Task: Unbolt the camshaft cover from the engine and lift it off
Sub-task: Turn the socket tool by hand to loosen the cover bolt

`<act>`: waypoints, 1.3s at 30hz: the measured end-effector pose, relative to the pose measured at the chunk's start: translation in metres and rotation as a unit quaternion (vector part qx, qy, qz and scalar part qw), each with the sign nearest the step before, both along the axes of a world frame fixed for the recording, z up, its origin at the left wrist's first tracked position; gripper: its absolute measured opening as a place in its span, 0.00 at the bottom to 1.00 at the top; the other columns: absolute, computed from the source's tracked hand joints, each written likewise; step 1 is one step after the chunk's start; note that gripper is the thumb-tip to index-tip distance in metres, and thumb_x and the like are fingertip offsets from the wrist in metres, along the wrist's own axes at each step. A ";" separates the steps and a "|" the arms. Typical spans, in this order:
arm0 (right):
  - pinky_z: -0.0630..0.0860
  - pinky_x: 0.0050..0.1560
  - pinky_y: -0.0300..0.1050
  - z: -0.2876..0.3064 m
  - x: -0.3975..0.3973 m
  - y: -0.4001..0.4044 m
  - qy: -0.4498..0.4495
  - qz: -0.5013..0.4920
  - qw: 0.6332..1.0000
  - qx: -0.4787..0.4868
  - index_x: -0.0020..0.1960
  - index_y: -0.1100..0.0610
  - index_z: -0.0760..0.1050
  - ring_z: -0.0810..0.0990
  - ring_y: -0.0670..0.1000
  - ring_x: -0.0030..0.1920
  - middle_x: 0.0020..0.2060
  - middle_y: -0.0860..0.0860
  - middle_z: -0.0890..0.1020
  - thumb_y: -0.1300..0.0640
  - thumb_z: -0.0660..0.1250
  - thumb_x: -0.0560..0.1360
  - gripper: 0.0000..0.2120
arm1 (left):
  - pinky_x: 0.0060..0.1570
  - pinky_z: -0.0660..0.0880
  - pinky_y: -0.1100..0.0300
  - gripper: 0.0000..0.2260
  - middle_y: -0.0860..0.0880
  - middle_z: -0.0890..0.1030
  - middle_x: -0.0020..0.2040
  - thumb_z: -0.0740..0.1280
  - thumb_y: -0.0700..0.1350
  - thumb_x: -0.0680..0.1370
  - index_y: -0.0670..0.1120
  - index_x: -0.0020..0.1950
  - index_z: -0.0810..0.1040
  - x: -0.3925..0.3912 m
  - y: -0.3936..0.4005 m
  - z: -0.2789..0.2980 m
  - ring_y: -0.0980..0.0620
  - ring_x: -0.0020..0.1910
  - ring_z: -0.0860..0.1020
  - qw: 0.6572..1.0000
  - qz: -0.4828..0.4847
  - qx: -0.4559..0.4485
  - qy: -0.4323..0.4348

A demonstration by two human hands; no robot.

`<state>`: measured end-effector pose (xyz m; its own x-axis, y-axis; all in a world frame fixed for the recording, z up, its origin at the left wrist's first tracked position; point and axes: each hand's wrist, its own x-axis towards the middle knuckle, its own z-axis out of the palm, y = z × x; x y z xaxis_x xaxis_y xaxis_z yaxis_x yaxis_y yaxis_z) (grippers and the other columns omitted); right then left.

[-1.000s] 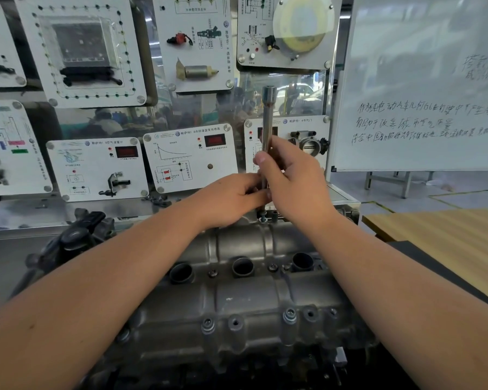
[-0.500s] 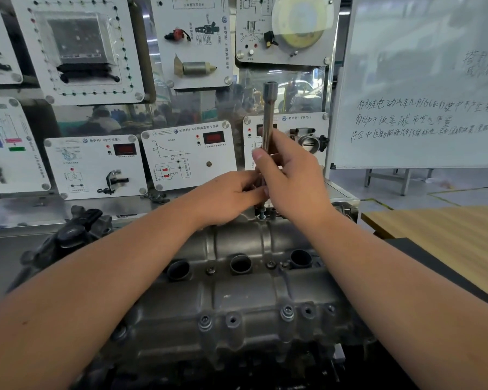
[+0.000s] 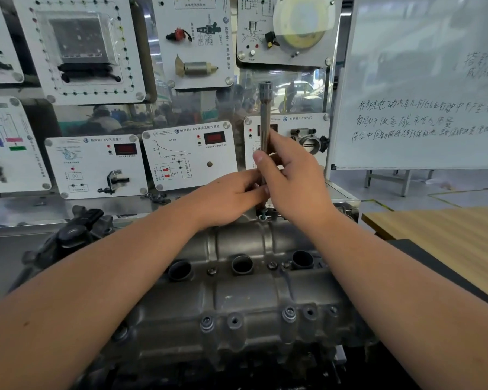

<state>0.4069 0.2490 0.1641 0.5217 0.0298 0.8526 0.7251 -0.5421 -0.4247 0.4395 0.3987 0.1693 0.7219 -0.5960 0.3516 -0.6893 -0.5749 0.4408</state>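
Observation:
The grey cast camshaft cover (image 3: 237, 294) lies across the engine in front of me, with three round plug holes along its middle and bolts along its near edge. A long steel socket extension (image 3: 264, 114) stands upright over a bolt (image 3: 262, 216) at the cover's far edge. My right hand (image 3: 293, 178) grips the bar's middle with thumb and fingers. My left hand (image 3: 231, 195) pinches the bar's lower part from the left. The bar's lower end is hidden behind my fingers.
White training panels (image 3: 189, 156) with sensors and red displays hang behind the engine. A whiteboard (image 3: 423, 80) with handwriting stands at the right. A wooden tabletop (image 3: 445, 232) lies at the right, edged by a black mat. A black connector part (image 3: 79, 229) sits at the cover's left end.
Both hands stay on the upright bar at the same bolt. My right fingers have shifted slightly around the bar; the view has dipped a little.

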 end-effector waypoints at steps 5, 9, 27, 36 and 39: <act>0.74 0.46 0.31 0.001 -0.002 0.000 0.034 0.022 0.999 0.014 0.68 0.54 0.74 0.81 0.38 0.50 0.46 0.39 0.83 0.59 0.60 0.83 0.14 | 0.59 0.77 0.46 0.11 0.50 0.84 0.55 0.59 0.56 0.85 0.54 0.62 0.77 0.003 0.000 0.000 0.51 0.54 0.81 1.000 0.008 0.002 0.008; 0.71 0.49 0.23 -0.001 -0.002 0.001 0.051 0.020 0.998 0.043 0.75 0.52 0.67 0.79 0.34 0.51 0.51 0.41 0.83 0.54 0.66 0.81 0.24 | 0.47 0.74 0.65 0.04 0.66 0.82 0.47 0.62 0.57 0.84 0.68 0.52 0.74 0.007 0.002 0.004 0.68 0.48 0.80 1.000 0.016 0.008 0.000; 0.78 0.49 0.48 -0.001 -0.001 -0.001 0.026 -0.008 0.999 0.025 0.58 0.58 0.78 0.81 0.49 0.45 0.43 0.51 0.84 0.56 0.63 0.82 0.09 | 0.61 0.77 0.48 0.09 0.53 0.84 0.54 0.62 0.57 0.84 0.58 0.59 0.79 0.000 -0.001 0.003 0.55 0.55 0.81 1.000 0.018 -0.001 0.013; 0.77 0.50 0.35 -0.001 -0.001 0.001 0.033 -0.013 0.998 0.043 0.69 0.54 0.73 0.80 0.40 0.48 0.47 0.43 0.83 0.53 0.66 0.81 0.17 | 0.62 0.76 0.48 0.12 0.53 0.83 0.58 0.61 0.57 0.85 0.57 0.65 0.76 -0.002 0.000 0.004 0.54 0.57 0.81 1.000 0.020 0.008 0.009; 0.75 0.46 0.47 -0.001 -0.001 0.000 0.015 -0.010 0.999 0.038 0.55 0.58 0.78 0.79 0.48 0.43 0.41 0.49 0.83 0.56 0.64 0.81 0.08 | 0.60 0.76 0.44 0.12 0.50 0.84 0.57 0.61 0.58 0.84 0.54 0.62 0.77 -0.003 -0.001 0.003 0.50 0.56 0.81 1.000 0.015 0.008 0.006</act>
<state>0.4060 0.2488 0.1635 0.5474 -0.0447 0.8356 0.7003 -0.5221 -0.4867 0.4360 0.3980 0.1728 0.7434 -0.5800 0.3333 -0.6666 -0.6013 0.4405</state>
